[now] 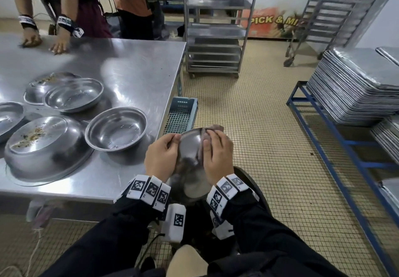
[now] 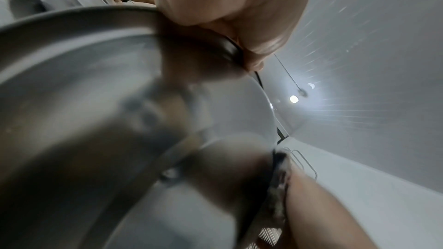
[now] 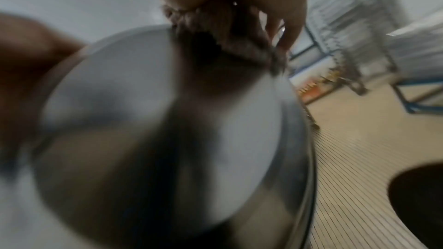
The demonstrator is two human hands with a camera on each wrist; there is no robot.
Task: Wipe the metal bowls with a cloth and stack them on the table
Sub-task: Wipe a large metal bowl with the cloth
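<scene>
Tabletop [image 1: 133, 65] carries five bowls [image 1: 116, 128], one cut off at the left edge, two overturned. Freezer sign [image 1: 273, 20] reads "PICK & MI", the rest hidden. Held bowl [image 1: 191, 153] is off the tabletop's corner over the floor; left hand [image 1: 160, 158] grips its rim, right hand [image 1: 217, 156] presses cloth [image 1: 212, 128] on it. Wrist views blurred.

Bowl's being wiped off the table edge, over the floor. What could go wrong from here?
1. The held bowl is over the tiled floor, not the table; the left hand grips only its rim, so a slip would likely drop it.
2. The cloth is bunched under the right hand, so parts may go unwiped.
3. The upturned bowl still carries crumbs; stacking onto it could re-soil clean bowls.
</scene>
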